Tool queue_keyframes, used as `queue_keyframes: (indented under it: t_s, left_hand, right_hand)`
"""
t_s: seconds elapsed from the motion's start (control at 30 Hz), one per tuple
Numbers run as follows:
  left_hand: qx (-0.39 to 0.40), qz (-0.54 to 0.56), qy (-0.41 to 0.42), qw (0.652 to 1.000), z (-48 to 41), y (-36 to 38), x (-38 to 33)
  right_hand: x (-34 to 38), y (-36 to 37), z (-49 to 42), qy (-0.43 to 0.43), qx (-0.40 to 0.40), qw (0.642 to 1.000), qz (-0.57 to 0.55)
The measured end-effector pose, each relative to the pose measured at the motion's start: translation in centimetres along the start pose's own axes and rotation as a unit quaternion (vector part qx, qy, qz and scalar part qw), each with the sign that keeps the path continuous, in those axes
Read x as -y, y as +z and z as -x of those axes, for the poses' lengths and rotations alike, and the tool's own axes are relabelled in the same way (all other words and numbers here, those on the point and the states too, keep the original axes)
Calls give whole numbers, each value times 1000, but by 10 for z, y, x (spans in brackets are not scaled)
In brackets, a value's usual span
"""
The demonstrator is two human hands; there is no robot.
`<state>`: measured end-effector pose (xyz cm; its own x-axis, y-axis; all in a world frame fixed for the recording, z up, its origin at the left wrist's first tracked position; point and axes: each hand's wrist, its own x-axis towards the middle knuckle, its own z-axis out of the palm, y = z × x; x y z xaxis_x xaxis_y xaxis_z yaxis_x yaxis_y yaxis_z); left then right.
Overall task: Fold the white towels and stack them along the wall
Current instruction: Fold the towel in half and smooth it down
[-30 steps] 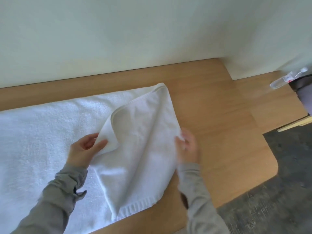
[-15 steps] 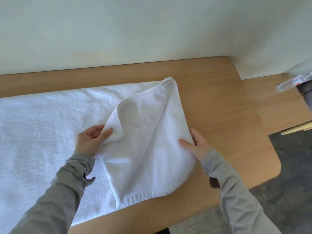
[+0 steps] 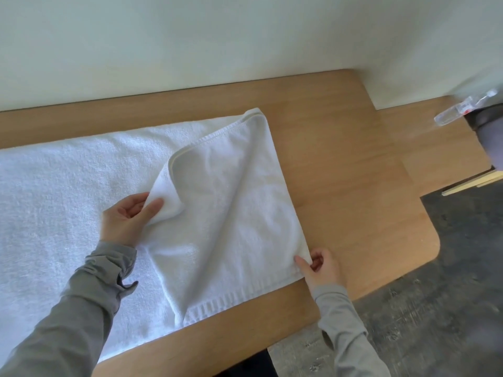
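White towel (image 3: 68, 200) spread on the wooden surface (image 3: 353, 186), its right end folded back over itself. The left grip (image 3: 128, 219) — thumb on top, fingers beneath — holds the curled-over corner of the folded flap, raised slightly off the layer under it. The flat single layer runs away to the left of this grip and passes beneath its grey sleeve (image 3: 89, 295). The right grip (image 3: 322, 268) pinches the flap's near right corner between thumb and fingers, low against the surface, with bare wood just to its right. Between the two grips the flap lies slack, with a soft ridge running from the far fold toward the ribbed hem at the near side. Beyond both grips the pale wall (image 3: 190, 36) meets the surface's far edge. Well to the right of the right grip and farther off lies a clear plastic bottle (image 3: 460, 111) — on an adjoining wooden top.
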<state>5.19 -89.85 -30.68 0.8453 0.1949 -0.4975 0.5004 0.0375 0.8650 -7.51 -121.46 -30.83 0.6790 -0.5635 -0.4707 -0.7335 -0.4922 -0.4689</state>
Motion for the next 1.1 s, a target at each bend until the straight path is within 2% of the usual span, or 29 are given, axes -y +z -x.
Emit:
queue_keyframes:
  t_s: [0.17,0.3,0.4,0.5,0.57,0.6,0.67,0.7,0.73,0.77,0.8,0.87,0.9,0.97,1.03,1.1]
  left_hand:
    - [5,-7,8,1000,-1,-2,3]
    - [9,-12,5,1000,-2,-2,5]
    - [8,-24,2,1000,1,-1,0]
    - [35,17,0,999,15,10,-13]
    - [104,35,-3,994,40,33,-20]
    - [171,35,-13,985,55,47,-21]
    - [354,7,-53,934,88,74,-21]
    - [430,-40,-40,901,101,83,-18]
    - [466,-98,7,880,106,87,-12]
    - [447,-160,81,876,103,87,-9]
    - [380,-220,162,884,94,82,-6]
    - [199,-345,265,878,68,63,-4]
    - [124,-416,278,857,53,51,-2]
    - [35,-518,253,817,28,24,4]
    - [-3,-561,229,795,12,7,13]
    - [-13,-589,222,777,6,1,19]
  right_hand:
    - [-2,-8,4,-26,-59,998,-27]
    - [-7,-2,3,39,-27,998,-32]
    - [-10,-1,5,23,-37,999,-30]
    - [-19,-5,11,2,-67,997,-37]
    - [-26,-8,14,8,-91,994,-53]
    - [-30,-10,15,30,-103,992,-66]
    - [-36,-15,15,91,-116,976,-164]
    - [-37,-17,14,114,-104,958,-243]
    - [-36,-20,12,131,-78,936,-317]
    - [-34,-21,9,144,-44,917,-369]
    - [-31,-22,6,156,-14,906,-393]
    - [-24,-20,2,162,27,914,-371]
    - [-21,-18,0,152,37,929,-336]
    - [-19,-14,-2,104,50,961,-250]
    - [-14,-10,0,59,41,978,-197]
    - [-6,-7,4,27,-15,985,-169]
